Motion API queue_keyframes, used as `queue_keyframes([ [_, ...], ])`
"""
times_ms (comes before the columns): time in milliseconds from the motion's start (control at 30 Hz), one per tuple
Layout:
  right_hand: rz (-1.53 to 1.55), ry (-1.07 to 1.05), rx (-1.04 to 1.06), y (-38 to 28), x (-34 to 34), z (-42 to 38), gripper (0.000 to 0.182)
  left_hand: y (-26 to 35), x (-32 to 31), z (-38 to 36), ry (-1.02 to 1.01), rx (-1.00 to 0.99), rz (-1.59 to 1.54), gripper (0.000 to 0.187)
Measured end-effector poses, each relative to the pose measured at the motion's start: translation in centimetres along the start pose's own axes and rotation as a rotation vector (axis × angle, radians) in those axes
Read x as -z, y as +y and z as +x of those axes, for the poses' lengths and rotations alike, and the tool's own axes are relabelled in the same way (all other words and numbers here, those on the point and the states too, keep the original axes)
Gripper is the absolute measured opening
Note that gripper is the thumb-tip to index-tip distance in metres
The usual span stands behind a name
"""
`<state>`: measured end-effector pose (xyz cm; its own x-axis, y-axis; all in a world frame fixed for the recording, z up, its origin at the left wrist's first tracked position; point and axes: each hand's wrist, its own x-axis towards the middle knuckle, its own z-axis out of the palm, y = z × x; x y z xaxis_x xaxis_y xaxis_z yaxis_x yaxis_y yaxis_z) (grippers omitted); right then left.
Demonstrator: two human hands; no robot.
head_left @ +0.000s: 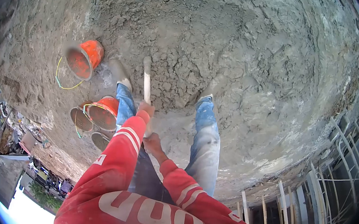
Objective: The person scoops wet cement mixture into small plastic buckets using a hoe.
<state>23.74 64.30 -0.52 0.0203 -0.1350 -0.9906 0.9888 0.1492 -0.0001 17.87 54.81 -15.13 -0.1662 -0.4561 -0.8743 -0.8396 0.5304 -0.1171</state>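
Observation:
A pale wooden handle [147, 84] runs from between my legs out over a heap of wet grey mortar [177, 76]. Its far end is coated in grey, and no blade shows there. My left hand [146, 108] is wrapped round the shaft, farther forward than the other. Closer to my body, my right hand [153, 144] grips the same handle near its rear end. Lumpy, broken mortar lies between my two grey-caked boots, the left boot [120, 72] and the right boot [213, 86].
An orange bucket [93, 53] lies tipped on its side at the left, its yellow handle [65, 88] spread on the ground. Several more mortar-stained buckets [108, 104] cluster beside my left leg. Wooden poles [285, 212] stand along the lower right edge. Scattered debris [39, 173] lies lower left.

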Motion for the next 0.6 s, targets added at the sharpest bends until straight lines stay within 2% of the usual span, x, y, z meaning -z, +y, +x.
queue_keyframes([
  [67, -0.017, -0.005, -0.019, -1.2, 0.3, 0.6, 0.032, 1.0, 0.5, -0.8, 0.187, -0.172, 0.181, 0.034],
  [133, -0.053, -0.023, 0.028, -1.1, 0.3, 1.7, 0.040, 1.7, 1.0, -0.1, 0.142, -0.091, 0.146, 0.030],
  [267, -0.047, -0.007, 0.123, -0.9, 1.4, 5.4, 0.044, 6.1, 1.2, -0.6, 0.047, 0.059, 0.012, 0.023],
  [333, -0.057, -0.064, 0.131, -2.4, 3.7, 4.7, 0.039, 6.9, 0.4, -1.6, 0.078, 0.049, -0.027, 0.023],
  [367, 0.074, -0.181, -0.005, -3.1, 5.0, 3.8, 0.034, 7.2, 0.0, -1.8, 0.114, 0.038, -0.068, 0.022],
  [467, 0.137, -0.247, 0.061, -2.7, 6.3, 4.0, 0.029, 6.4, -1.4, -0.7, 0.122, 0.028, -0.137, 0.021],
  [600, 0.103, -0.218, 0.091, -3.1, 5.8, 3.7, 0.028, 5.0, -2.1, 1.5, 0.134, -0.009, -0.117, 0.020],
])
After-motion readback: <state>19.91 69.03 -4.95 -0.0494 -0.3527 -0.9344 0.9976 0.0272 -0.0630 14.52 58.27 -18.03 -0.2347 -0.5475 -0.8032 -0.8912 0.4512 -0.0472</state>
